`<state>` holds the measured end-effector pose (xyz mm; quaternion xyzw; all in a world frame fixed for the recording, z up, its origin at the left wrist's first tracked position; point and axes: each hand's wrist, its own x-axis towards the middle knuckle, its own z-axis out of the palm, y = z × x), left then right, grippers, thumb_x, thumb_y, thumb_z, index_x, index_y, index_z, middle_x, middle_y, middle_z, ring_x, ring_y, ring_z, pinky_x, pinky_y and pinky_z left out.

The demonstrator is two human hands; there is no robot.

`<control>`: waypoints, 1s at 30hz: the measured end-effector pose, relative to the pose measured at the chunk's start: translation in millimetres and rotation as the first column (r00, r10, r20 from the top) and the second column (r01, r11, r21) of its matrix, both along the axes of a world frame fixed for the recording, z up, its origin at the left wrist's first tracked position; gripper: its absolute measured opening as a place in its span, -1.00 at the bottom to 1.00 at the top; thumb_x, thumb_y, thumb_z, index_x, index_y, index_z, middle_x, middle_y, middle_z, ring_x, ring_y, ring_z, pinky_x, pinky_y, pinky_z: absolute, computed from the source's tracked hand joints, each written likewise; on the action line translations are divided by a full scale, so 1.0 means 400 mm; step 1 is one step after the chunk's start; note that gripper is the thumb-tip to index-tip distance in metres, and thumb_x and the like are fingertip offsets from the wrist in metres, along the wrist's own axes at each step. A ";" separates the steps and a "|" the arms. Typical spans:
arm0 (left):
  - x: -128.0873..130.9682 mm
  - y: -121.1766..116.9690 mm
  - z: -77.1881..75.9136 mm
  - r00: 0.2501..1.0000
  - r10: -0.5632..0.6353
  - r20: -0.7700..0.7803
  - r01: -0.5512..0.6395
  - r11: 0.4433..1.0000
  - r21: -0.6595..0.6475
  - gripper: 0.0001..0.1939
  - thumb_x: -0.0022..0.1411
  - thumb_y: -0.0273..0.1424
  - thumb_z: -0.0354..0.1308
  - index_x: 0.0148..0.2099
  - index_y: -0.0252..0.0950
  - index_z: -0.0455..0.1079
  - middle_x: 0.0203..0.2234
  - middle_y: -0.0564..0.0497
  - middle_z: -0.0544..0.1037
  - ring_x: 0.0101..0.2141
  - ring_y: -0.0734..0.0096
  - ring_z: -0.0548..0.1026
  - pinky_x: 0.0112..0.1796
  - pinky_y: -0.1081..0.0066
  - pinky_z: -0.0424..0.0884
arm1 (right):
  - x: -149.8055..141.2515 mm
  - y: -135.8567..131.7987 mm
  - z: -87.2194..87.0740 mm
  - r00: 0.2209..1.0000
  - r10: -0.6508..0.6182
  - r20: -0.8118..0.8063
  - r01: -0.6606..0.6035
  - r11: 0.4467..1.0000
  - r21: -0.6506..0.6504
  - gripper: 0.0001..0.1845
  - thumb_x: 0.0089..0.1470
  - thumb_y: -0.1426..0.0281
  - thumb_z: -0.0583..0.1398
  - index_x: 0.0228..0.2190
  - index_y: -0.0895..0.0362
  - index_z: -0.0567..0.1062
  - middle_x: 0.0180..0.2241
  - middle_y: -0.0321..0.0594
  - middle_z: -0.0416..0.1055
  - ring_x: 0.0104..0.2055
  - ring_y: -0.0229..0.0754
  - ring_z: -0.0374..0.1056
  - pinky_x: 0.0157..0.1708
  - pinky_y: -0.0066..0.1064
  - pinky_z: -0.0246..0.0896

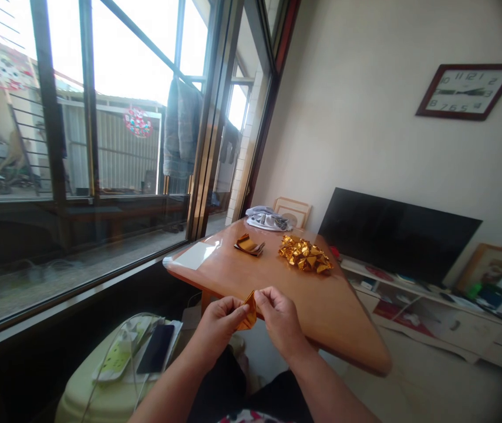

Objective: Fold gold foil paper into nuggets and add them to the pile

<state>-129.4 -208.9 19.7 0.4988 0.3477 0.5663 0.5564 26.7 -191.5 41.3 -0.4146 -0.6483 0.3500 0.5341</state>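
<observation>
Left hand (219,320) and right hand (280,317): fingers pinched on one gold foil piece (248,318). Tabletop (272,288) ahead carries gold sheets (249,245), crinkly gold pile (306,255).

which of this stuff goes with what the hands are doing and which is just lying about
Likely part of the work:
gold foil piece, pinched by left hand and right hand
gold sheets
crumpled-looking gold pile

Just lying about, it seems:
phone
power strip
cloth bundle
</observation>
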 end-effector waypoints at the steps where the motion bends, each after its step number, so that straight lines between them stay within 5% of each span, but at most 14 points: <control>1: 0.001 -0.001 0.001 1.000 -0.001 -0.006 0.001 1.000 0.005 -0.64 0.11 -0.13 0.35 -0.38 -0.37 0.49 -0.51 -0.04 0.52 -0.50 0.49 0.35 -0.44 0.52 0.23 | -0.001 -0.001 0.001 1.000 0.020 0.001 -0.020 1.000 -0.017 -0.63 0.16 0.10 0.21 -0.43 0.15 0.46 -0.50 -0.30 0.35 -0.44 -0.23 0.23 -0.46 -0.45 0.18; 13: 0.001 -0.006 0.004 0.998 -0.069 -0.014 0.069 0.997 0.020 -0.65 0.18 -0.14 0.30 -0.35 -0.37 0.47 -0.53 0.03 0.46 -0.51 0.55 0.28 -0.47 0.54 0.16 | 0.002 -0.004 -0.012 0.997 0.058 -0.060 -0.059 0.998 -0.012 -0.62 0.19 0.09 0.20 -0.45 0.15 0.42 -0.53 -0.36 0.22 -0.47 -0.29 0.09 -0.48 -0.46 0.06; 21: -0.004 0.017 -0.028 0.997 -0.066 -0.029 0.067 0.997 0.024 -0.63 0.14 -0.11 0.33 -0.34 -0.36 0.48 -0.43 -0.05 0.56 -0.42 0.43 0.44 -0.36 0.49 0.32 | 0.010 0.014 -0.030 0.986 0.074 -0.151 -0.102 0.977 -0.186 -0.57 0.18 0.03 0.19 -0.42 0.17 0.46 -0.52 -0.31 0.31 -0.49 -0.30 0.14 -0.48 -0.45 0.06; 26: -0.008 0.037 -0.055 0.984 0.034 -0.174 -0.018 0.996 0.092 -0.61 0.15 -0.07 0.29 -0.33 -0.34 0.50 -0.44 -0.07 0.59 -0.40 0.33 0.51 -0.33 0.41 0.38 | 0.037 0.024 -0.037 0.985 -0.055 -0.161 0.023 0.981 -0.193 -0.61 0.15 0.05 0.20 -0.38 0.16 0.48 -0.53 -0.32 0.31 -0.51 -0.31 0.14 -0.50 -0.46 0.04; 30: -0.007 0.034 -0.058 0.905 0.210 -0.371 -0.125 0.962 0.241 -0.64 0.22 -0.07 0.21 -0.33 -0.30 0.51 -0.44 -0.05 0.59 -0.38 0.29 0.51 -0.32 0.41 0.37 | 0.039 0.012 -0.030 0.984 -0.048 -0.170 0.010 0.976 -0.218 -0.68 0.11 0.13 0.23 -0.42 0.14 0.45 -0.52 -0.32 0.34 -0.52 -0.32 0.15 -0.51 -0.47 0.05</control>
